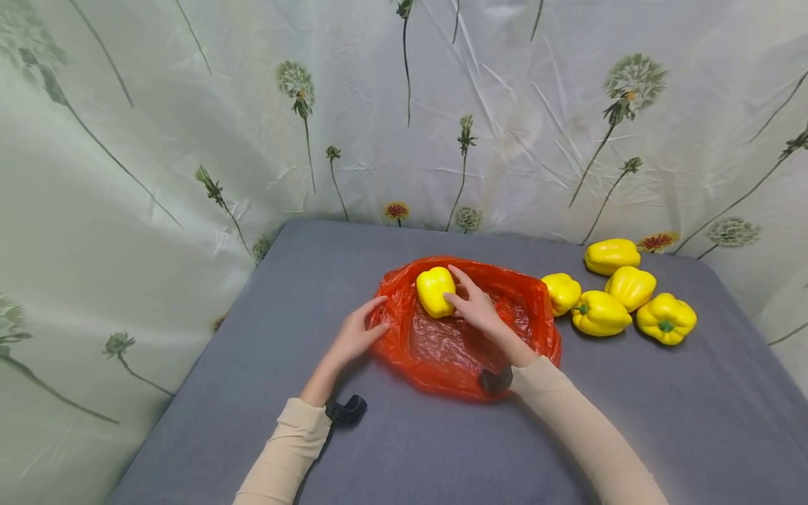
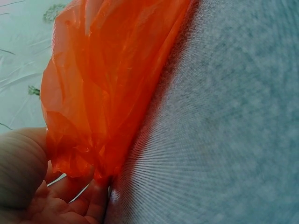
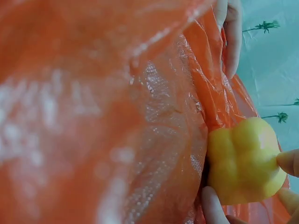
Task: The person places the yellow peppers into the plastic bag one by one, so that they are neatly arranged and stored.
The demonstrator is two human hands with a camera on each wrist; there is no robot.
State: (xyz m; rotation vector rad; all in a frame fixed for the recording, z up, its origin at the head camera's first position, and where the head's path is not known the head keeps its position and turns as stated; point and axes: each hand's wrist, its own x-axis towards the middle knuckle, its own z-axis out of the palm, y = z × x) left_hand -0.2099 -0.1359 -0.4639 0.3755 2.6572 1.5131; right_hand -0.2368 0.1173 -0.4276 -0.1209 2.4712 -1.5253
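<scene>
From the head view, my right hand (image 1: 475, 308) pinches a glossy yellow, block-shaped bell pepper (image 1: 434, 291) between thumb and fingers, within the mouth of a crinkled red plastic bag (image 1: 454, 387) that stands spread on a grey cloth-covered surface (image 1: 303, 280). The pepper is by the bag's far left wall (I cannot tell whether it touches the bottom). My left hand (image 1: 349, 338) is at the bag's left edge, thumb and fingers apart around the plastic. To the right of the bag sit five more yellow bell peppers (image 1: 601, 315), bunched together, the leftmost just beside the bag's rim. Behind hangs a pale curtain printed with dandelions (image 1: 372, 91).

In the left wrist view, my thumb and fingers grip the bag's edge, which bunches into creases between them.

In the right wrist view, my fingertips press the pepper from opposite sides, with red plastic beside it; nearer folds are blurred.
</scene>
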